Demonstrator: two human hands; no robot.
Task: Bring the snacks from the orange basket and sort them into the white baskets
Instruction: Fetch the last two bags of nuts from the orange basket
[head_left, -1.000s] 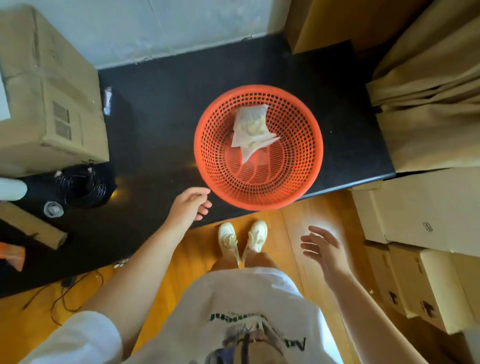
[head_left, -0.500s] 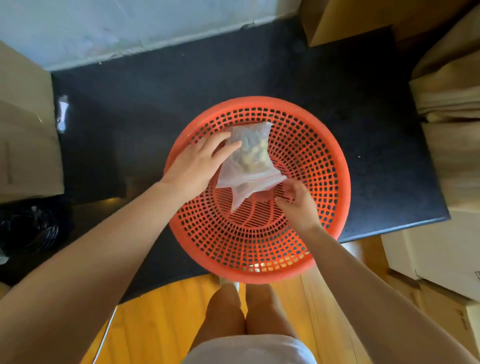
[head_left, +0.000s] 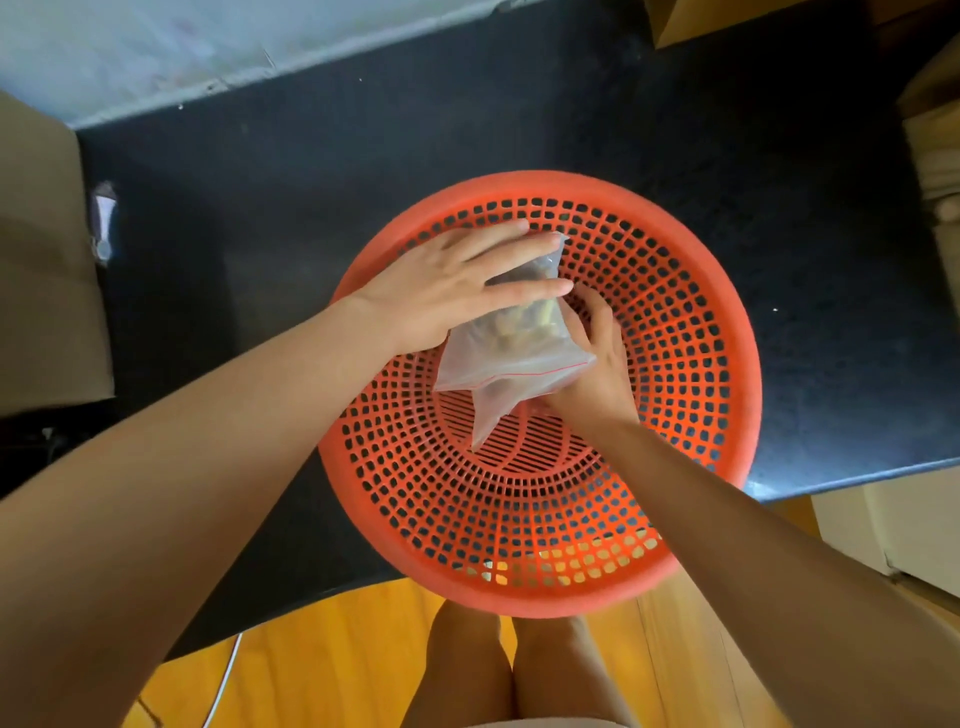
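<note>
A round orange basket (head_left: 685, 395) with a perforated wall sits on the black surface, its near rim past the surface's edge. Inside it are clear zip snack bags (head_left: 511, 348) with pale snacks, a red seal line across the top one. My left hand (head_left: 447, 291) lies flat over the top and left side of the bags. My right hand (head_left: 597, 364) holds them from the right and underneath. A second bag's corner hangs below, toward the basket's middle. No white baskets are in view.
The black surface (head_left: 311, 208) runs to a pale wall at the back. Cardboard boxes stand at the left (head_left: 41, 291) and at the right edge (head_left: 930, 130). Below is yellow wooden floor (head_left: 322, 670) with a white cable and my legs.
Both hands went from hanging in front of the basket into it. The left hand came over the bags and the right hand moved up from the basket's floor onto them.
</note>
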